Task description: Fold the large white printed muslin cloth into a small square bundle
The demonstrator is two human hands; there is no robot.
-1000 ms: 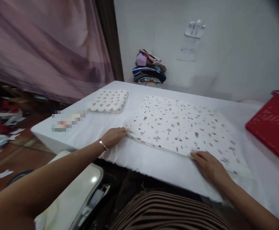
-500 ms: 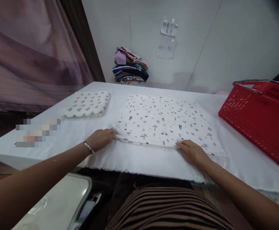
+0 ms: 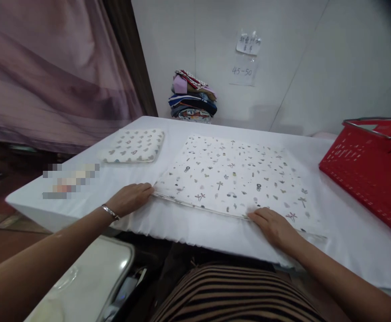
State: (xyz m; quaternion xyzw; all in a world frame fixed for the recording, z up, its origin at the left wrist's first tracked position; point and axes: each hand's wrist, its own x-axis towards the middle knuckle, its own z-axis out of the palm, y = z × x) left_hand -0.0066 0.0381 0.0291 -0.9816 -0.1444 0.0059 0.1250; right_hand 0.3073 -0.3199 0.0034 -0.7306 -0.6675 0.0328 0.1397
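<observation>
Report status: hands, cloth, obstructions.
Left hand pinching large cloth at near left corner; right hand on its near edge, grip unclear. Large cloth spread flat. Small cloth left, basket right, both apart from it.

Red plastic basket, cut off by the right edge; pink curtain, by the left and top. Item on the left of the table, obscured by pixelation. Right hand's fingertips, blurred against the patterned cloth. Striped garment, cropped below.
</observation>
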